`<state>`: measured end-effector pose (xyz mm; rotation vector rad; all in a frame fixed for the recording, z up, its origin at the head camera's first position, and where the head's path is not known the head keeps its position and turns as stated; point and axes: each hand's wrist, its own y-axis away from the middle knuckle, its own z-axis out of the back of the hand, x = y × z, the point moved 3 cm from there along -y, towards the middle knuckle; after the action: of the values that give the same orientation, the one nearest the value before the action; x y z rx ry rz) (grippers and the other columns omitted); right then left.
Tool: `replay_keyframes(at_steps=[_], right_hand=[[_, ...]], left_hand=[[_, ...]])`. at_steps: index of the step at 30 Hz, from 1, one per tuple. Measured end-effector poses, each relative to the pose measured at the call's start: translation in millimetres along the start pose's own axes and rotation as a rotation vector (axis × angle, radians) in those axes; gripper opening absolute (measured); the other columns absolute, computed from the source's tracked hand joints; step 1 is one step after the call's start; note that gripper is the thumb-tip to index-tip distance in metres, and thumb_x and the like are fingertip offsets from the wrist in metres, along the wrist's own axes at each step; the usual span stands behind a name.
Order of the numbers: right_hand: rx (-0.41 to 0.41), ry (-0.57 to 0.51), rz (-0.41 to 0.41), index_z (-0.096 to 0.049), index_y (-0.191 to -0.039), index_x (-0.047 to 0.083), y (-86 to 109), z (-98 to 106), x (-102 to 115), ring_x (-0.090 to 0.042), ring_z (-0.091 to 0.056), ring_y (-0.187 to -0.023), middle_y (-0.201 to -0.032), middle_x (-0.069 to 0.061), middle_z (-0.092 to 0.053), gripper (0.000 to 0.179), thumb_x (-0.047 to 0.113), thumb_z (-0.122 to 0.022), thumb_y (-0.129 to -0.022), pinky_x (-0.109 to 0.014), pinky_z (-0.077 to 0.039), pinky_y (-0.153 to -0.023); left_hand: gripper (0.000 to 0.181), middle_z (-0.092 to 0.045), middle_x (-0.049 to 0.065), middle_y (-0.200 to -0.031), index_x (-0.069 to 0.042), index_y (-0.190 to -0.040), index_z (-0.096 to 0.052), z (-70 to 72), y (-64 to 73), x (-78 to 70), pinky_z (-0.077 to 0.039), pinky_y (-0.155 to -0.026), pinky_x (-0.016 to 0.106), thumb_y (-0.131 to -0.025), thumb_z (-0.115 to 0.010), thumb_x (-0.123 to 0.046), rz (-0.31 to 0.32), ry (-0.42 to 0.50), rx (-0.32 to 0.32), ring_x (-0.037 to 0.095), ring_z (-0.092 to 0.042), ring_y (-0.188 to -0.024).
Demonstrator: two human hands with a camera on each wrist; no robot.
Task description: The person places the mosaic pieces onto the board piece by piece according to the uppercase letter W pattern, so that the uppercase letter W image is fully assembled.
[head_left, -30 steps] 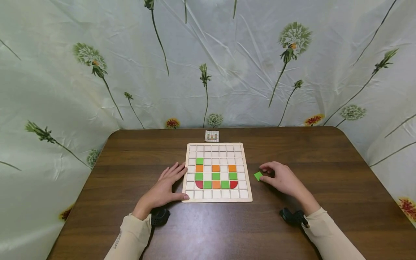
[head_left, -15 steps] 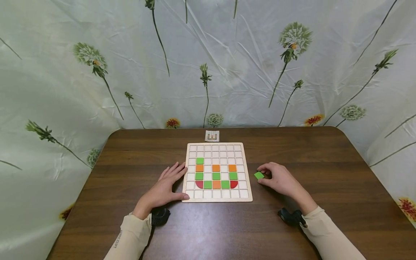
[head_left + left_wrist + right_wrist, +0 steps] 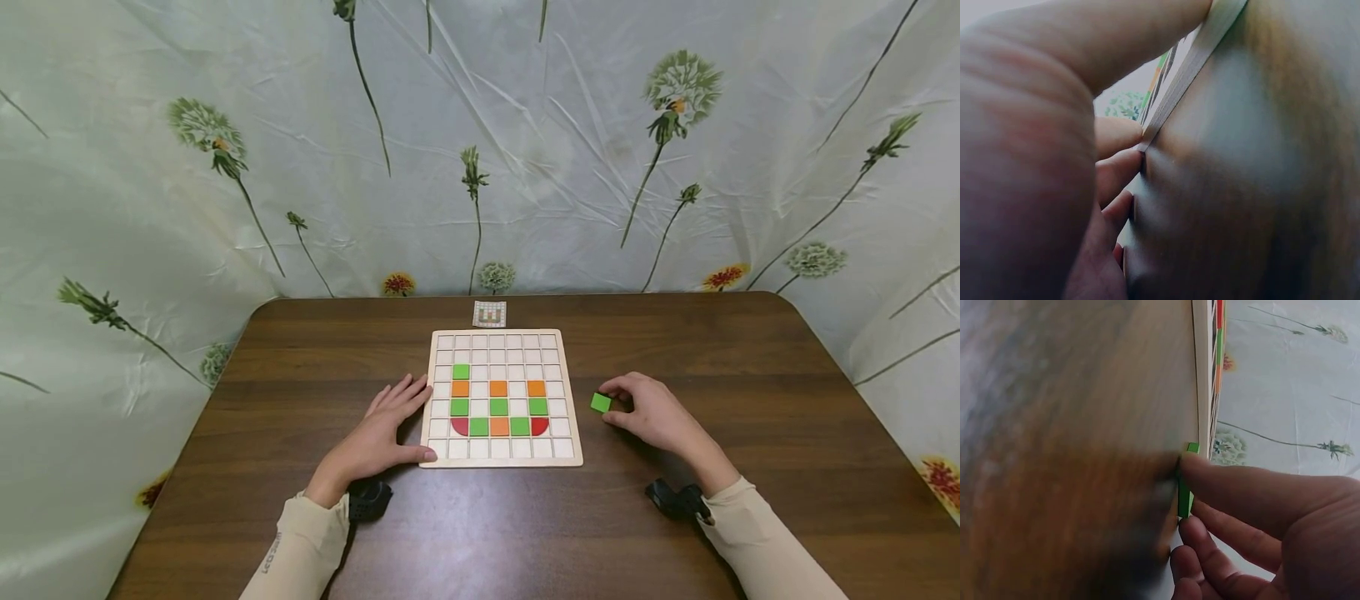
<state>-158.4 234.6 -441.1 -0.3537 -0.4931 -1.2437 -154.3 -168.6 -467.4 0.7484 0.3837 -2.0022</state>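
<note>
A wooden grid board (image 3: 500, 458) lies on the table, with green, orange and red tiles in some of its squares. Its left edge is touched by my left hand (image 3: 375, 435), fingers stretched out and the thumb on the near left corner. The left wrist view shows the thumb and fingertips along the board's side (image 3: 1191, 75). To the right of the board, my right hand (image 3: 651, 413) holds a green square tile (image 3: 601, 402) between thumb and fingers, low over the table. In the right wrist view the thumb partly hides the green tile's edge (image 3: 1185, 499).
Behind the board lies a small card (image 3: 489, 314) printed with a coloured grid pattern. The dark wooden table (image 3: 517, 533) meets a flower-printed cloth (image 3: 555, 167) at its far edge.
The green tile has turned and shifted slightly to the right in my right hand's fingers. My left hand and the board have stayed in place.
</note>
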Motion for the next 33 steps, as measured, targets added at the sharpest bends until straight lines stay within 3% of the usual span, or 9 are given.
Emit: replay_keyframes(at_steps=[15,33], right_hand=[[-0.020,0.026,0.018,-0.073,-0.112,0.003,-5.1,4.5,6.7,-0.023,-0.060,-0.089,-0.102,-0.007,-0.067,0.024,0.007,-0.076,-0.088,-0.044,-0.051,-0.079],[-0.054,-0.035,0.068,-0.071,-0.117,0.004,-35.1,0.2,26.7,-0.024,-0.058,-0.089,-0.107,-0.009,-0.066,0.027,0.006,-0.073,-0.091,-0.041,-0.049,-0.077]], left_hand=[[0.102,-0.022,0.004,-0.166,-0.008,-0.157,-0.034,-0.7,0.1,0.1,-0.004,-0.121,0.055,-0.079,-0.083,-0.050,0.006,-0.004,-0.001,0.030,-0.009,-0.154],[0.102,-0.021,0.003,-0.166,-0.008,-0.157,-0.033,-0.7,-0.2,1.8,-0.003,-0.121,0.055,-0.079,-0.083,-0.050,0.000,0.000,-0.001,0.029,-0.009,-0.154]])
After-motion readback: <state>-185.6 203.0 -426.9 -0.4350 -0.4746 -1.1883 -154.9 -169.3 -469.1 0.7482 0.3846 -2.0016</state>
